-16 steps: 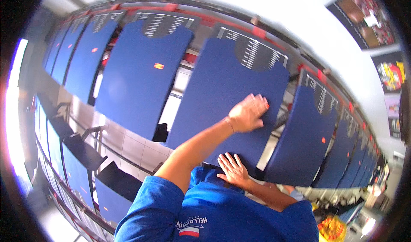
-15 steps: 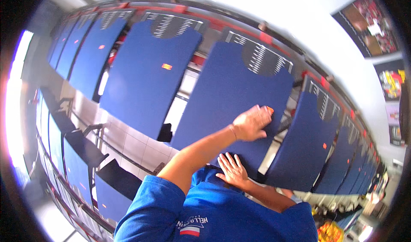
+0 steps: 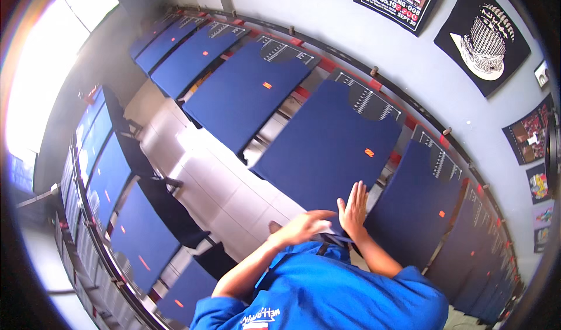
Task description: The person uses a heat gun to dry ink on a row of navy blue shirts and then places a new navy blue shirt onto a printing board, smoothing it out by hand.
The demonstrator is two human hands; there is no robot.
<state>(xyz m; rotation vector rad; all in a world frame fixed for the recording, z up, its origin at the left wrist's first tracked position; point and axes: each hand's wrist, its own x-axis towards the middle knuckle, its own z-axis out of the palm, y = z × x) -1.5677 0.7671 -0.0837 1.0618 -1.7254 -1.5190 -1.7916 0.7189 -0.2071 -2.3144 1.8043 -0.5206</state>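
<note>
A navy shirt piece (image 3: 327, 146) lies flat on a dark board (image 3: 374, 105) with white ruler marks, its neck cut-out at the far end. A small orange mark (image 3: 369, 153) sits on its right half. Above the piece's near right corner, my right hand (image 3: 353, 210) is open, fingers straight and thumb apart; whether it touches the cloth is unclear. My left hand (image 3: 301, 227) is by the near edge, its index finger stretched to the right and the other fingers partly hidden. Something pale shows beside its fingers, too blurred to name.
More boards with navy pieces run in a row to both sides, such as one at the right (image 3: 415, 204) and one at the left (image 3: 248, 87). A second row (image 3: 137, 228) stands across the tiled floor (image 3: 216, 198). Posters (image 3: 482, 38) hang on the wall.
My left hand has drawn back from the orange mark to the piece's near edge. My right hand has moved from the near end toward the right edge. The view has shifted.
</note>
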